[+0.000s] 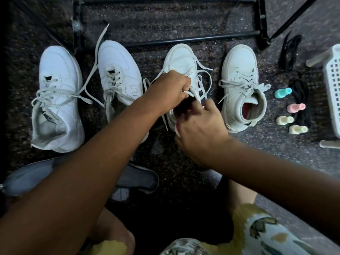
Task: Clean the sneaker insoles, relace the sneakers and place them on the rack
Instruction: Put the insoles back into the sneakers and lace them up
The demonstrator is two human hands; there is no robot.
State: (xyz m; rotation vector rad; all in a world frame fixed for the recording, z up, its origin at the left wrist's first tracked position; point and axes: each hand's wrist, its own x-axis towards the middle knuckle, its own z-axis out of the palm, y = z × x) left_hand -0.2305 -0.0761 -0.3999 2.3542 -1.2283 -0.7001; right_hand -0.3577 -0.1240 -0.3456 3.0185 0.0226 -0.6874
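Dark speckled carpet point(184, 172) runs under everything, and a black tube-metal rack point(184, 40) lies just beyond the grip. Both hands are on the third sneaker point(181, 57). The left hand point(169, 91) pinches its flat white lace point(207, 78) between curled fingers over the tongue. Just nearer the person, the right hand point(200, 133) curls round the padded collar and steadies the shoe, though blur hides its fingertips. The lace is limp woven tape, light and prone to twist, so I judge it best taken close to its stiff tip for threading. The shoe looks light: smooth leather or imitation over a firm rubber sole, soft at the collar, so heel or sole should give the surest hold. Left of the grip stand two other sneakers point(57, 100) with loose laces, and right of it the fourth sneaker point(239, 70), red-lined. Under the left forearm lie grey insoles point(139, 178), thin and probably floppy
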